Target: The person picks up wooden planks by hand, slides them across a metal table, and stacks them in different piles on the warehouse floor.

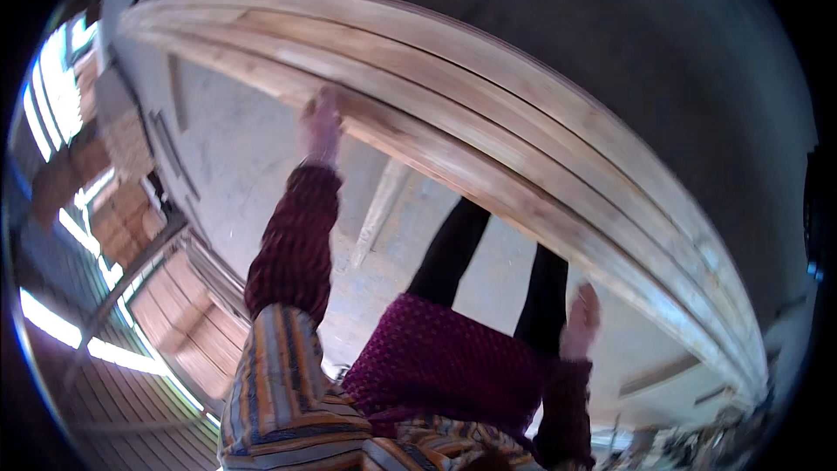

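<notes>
Several long, pale wooden planks (436,118) lie side by side in front of me, running from the far left to the near right. My left hand (322,129) is at the near edge of the closest plank (418,150), its fingers closed over that edge. Close to the same plank's right part, my right hand (581,323) is raised with its fingers pointing up. It looks apart from the wood and holds nothing that I can see. Both hands are somewhat blurred.
Below the planks is a grey floor (235,148) with a loose wooden strip (381,209) on it. Stacked boards (187,314) and a metal frame (131,283) stand at the left. Cluttered scraps (689,449) lie at the lower right.
</notes>
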